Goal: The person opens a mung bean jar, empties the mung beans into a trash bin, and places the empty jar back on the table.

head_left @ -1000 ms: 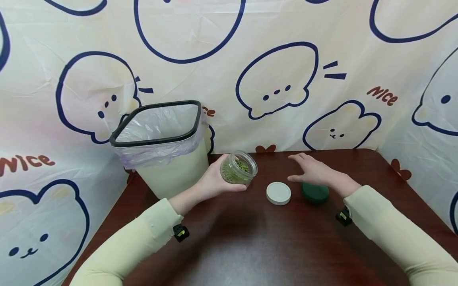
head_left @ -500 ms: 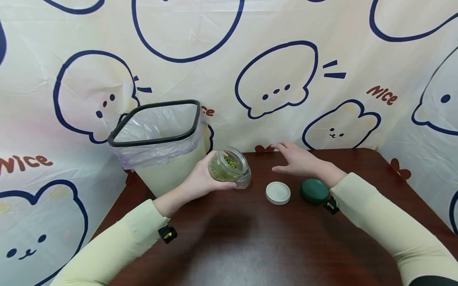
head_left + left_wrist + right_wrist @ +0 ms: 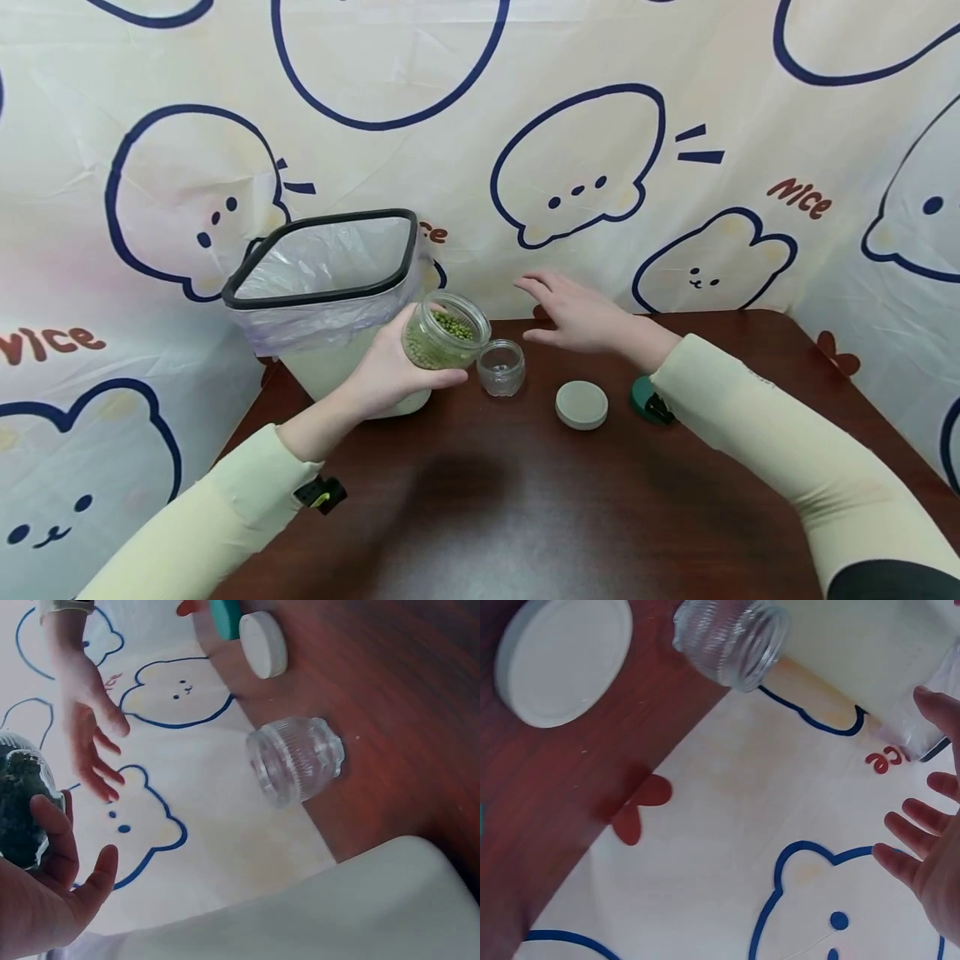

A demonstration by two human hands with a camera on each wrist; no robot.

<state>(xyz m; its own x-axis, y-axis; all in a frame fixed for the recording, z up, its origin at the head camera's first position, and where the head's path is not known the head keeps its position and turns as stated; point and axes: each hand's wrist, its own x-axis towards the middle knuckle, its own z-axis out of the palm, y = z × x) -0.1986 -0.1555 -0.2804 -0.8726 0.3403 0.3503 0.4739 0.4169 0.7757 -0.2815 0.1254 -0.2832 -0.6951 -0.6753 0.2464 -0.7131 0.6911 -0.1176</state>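
My left hand [image 3: 390, 367] grips a clear glass jar [image 3: 431, 343] of green beans, held tilted above the table with its open mouth facing up and right. Right behind it on the table stands a second, smaller glass jar [image 3: 501, 371], lidless and with nothing visible inside. My right hand [image 3: 577, 315] hovers in the air beyond the small jar, fingers spread and holding nothing. A white lid [image 3: 582, 405] lies flat on the table, and a green lid [image 3: 645, 398] beside it is partly covered by my right sleeve. In the left wrist view the held jar [image 3: 22, 802] looks dark.
A cream trash bin [image 3: 330, 367] with a black rim and a plastic liner stands at the left, close to my left hand. Behind the table [image 3: 570, 517] hangs a cartoon-printed cloth [image 3: 585, 125].
The jar of beans has moved left in my left hand, bringing the small glass jar into view. My right hand has moved left and away from me, past the lids.
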